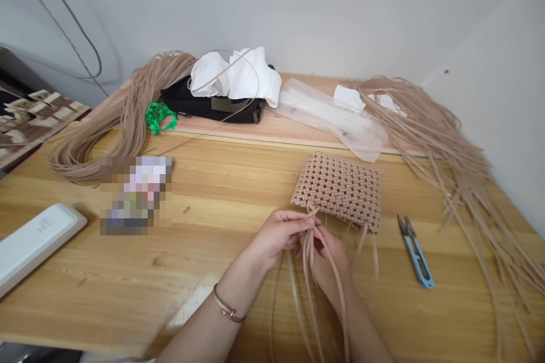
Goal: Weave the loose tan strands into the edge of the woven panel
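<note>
tan flat strips [315, 272] pinched: left hand [276, 236], right hand [328, 265] (both nearly closed), one woven panel [336, 190]

Just right of you lie thread snips [415, 252] with blue handles, and beyond them a loose hank of tan cane [443, 147]. Ahead, on a raised board [272, 129], you have a black bag [212, 103] under white cloth [233, 74], a plastic sleeve [330, 119] and green cord [160, 117]. A white case [36, 249] lies at your left.

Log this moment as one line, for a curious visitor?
left hand: pinches flat tan strands | right hand: on same strands | woven tan panel: strands run from it | blue-handled snips: lying apart
</note>
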Demonstrator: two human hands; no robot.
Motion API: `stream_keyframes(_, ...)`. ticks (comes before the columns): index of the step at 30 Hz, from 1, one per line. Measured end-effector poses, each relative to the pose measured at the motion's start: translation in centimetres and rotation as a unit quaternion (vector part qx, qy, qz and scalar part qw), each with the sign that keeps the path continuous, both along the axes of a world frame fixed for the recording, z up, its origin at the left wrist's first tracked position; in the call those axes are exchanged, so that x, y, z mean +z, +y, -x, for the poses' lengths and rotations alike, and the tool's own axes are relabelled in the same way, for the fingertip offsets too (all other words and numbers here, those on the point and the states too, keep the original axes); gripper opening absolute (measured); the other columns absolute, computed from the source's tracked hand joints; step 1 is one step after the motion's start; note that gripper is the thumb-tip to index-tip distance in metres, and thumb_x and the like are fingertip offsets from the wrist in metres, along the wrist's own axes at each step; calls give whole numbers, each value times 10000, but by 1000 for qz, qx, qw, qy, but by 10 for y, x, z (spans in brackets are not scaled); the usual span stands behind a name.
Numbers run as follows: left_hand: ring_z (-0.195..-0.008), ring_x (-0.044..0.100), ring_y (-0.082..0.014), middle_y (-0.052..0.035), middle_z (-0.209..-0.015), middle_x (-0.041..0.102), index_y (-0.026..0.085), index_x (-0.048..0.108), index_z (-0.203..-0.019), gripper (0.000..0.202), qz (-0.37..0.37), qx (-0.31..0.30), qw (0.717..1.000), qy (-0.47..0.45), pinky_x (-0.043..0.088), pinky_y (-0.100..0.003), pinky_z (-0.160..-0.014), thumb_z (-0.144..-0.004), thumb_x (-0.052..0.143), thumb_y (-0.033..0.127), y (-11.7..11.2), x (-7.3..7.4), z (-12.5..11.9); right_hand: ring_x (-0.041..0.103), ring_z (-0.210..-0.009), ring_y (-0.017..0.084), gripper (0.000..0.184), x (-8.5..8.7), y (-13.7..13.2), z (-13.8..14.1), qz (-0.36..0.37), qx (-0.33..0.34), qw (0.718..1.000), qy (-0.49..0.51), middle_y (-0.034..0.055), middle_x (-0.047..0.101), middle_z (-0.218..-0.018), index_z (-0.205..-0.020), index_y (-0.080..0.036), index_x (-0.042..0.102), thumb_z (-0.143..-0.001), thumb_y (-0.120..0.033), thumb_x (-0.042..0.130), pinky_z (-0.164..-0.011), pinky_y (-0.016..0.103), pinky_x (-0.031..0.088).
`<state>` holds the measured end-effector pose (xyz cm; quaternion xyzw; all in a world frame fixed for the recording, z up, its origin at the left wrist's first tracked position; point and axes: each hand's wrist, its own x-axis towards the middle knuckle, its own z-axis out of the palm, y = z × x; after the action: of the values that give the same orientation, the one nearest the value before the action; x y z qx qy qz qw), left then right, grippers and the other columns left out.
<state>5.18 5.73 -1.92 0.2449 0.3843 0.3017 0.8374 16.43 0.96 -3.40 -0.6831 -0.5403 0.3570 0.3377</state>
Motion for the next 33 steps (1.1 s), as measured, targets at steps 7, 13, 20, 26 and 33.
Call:
stream_keyframes(7, -315, 288, 13, -54, -588, 663, 98, 703, -734, 266, -2, 5, 1000, 8, 62, -181, -351, -590, 733, 321, 0, 2, -1, 569, -489, 180, 203, 0, -1, 4, -45, -30, 997, -56, 9, 597, -535, -657, -214, 591, -741, -359, 477, -484, 267, 425)
stream_keyframes(13, -326, 327, -4, -61, -604, 668, 99, 697, -729, 257, 0, 4, 1000, 4, 103, -180, -345, -584, 736, 309, 1, 4, -1, 581, -472, 182, 234, 2, 1, 3, -54, -41, 995, -68, 13, 596, -525, -648, -207, 598, -752, -373, 469, -468, 261, 435)
stream_keyframes(20, -303, 310, 8, -53, -594, 664, 106, 701, -739, 287, 12, 3, 1000, 5, 81, -173, -343, -575, 741, 338, 0, 4, -1, 601, -527, 190, 254, 4, 0, 5, -78, -42, 991, -98, 36, 631, -585, -734, -185, 633, -763, -377, 469, -507, 251, 433)
stream_keyframes(26, -336, 365, -12, -21, -543, 628, 116, 710, -728, 249, 29, 16, 999, 12, 163, -172, -350, -574, 748, 307, 0, 11, -3, 607, -551, 196, 237, -2, 2, 3, -81, -26, 989, -120, 47, 636, -618, -766, -187, 615, -783, -369, 464, -522, 252, 441)
stream_keyframes(33, -333, 269, 3, 40, -442, 506, 110, 706, -756, 332, -8, 10, 998, 59, 139, -170, -351, -555, 754, 370, -1, 9, -1, 581, -631, 202, 213, 4, 1, 3, -84, 1, 976, -199, 61, 612, -678, -769, -181, 607, -799, -291, 427, -530, 253, 397)
